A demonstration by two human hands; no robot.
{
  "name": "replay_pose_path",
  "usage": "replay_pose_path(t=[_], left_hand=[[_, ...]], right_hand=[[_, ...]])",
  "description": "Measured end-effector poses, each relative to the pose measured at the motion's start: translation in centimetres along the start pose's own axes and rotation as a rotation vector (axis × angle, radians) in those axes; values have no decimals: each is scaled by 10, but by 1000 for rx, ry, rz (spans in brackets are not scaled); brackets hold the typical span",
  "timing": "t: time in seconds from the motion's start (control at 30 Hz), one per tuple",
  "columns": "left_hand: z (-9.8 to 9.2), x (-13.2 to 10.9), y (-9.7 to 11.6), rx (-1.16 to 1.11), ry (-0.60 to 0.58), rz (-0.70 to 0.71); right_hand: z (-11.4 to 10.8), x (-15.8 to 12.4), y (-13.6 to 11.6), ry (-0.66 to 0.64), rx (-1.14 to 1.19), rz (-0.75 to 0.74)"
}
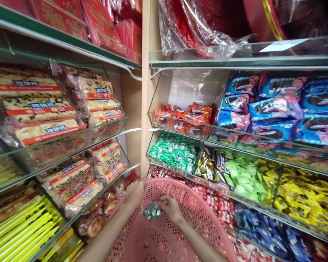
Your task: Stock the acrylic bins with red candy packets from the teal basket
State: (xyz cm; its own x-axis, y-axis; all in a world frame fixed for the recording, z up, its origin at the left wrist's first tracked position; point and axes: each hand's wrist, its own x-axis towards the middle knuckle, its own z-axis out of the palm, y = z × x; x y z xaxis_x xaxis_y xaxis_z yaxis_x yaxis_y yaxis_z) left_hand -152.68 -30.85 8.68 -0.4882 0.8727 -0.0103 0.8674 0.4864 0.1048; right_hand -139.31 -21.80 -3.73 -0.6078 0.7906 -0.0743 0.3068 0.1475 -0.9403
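Note:
A large pink perforated plastic basket (207, 222) fills the lower middle of the head view. My left hand (135, 193) is closed over its far left rim. Inside the basket's outline, my right hand (170, 208) pinches a few small green-and-silver wrapped candies (152, 210) between thumb and fingers. More green wrapped candies (175, 151) of similar look lie heaped in a clear shelf bin beyond the basket. I cannot tell whether the held candies touch the basket wall.
Glass shelves rise on both sides of a wooden post (145, 109). Left are packaged pastry bars (43, 105) and yellow packets (22, 229). Right are red packs (184, 118), blue cookie packs (276, 109), yellow candies (308, 196) and dark blue candies (270, 229). Red basins (207, 25) sit above.

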Motion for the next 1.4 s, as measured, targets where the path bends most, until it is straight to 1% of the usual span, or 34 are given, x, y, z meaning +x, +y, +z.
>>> replay_pose_path(t=[0.07,0.17,0.23,0.27,0.33,0.43,0.53,0.6,0.67,0.77,0.83,0.93,1.2,1.4], left_hand=[[-1,-1,1,-2,-2,2],[-1,-1,3,-7,-15,1],[0,-1,5,-6,-23,1],[1,-1,6,-3,-25,-1],[1,0,8,5,-22,-1],[1,1,11,9,-5,11],[0,1,12,7,3,9],[-1,0,11,7,-3,-8],[0,-1,10,7,-1,-16],[1,-1,7,10,36,-1],[2,-1,6,10,59,7],[3,0,4,7,64,5],[7,1,1,12,101,19],[5,1,-2,17,92,3]], right_hand=[[-5,-9,-9,51,-257,-73],[-14,-22,-27,122,-743,-145],[-19,-29,-41,131,-900,-154],[-21,-31,-48,129,-934,-166],[-25,-36,-65,129,-931,-233],[-38,-41,-95,153,-831,-408],[-62,-37,-132,255,-742,-605],[-83,-30,-156,325,-752,-714],[-105,-19,-177,317,-888,-741],[-130,-3,-197,196,-1160,-722],[-140,8,-203,122,-1263,-710],[-144,19,-204,66,-1328,-677],[-139,26,-204,50,-1401,-625],[-141,27,-206,93,-1370,-620]])
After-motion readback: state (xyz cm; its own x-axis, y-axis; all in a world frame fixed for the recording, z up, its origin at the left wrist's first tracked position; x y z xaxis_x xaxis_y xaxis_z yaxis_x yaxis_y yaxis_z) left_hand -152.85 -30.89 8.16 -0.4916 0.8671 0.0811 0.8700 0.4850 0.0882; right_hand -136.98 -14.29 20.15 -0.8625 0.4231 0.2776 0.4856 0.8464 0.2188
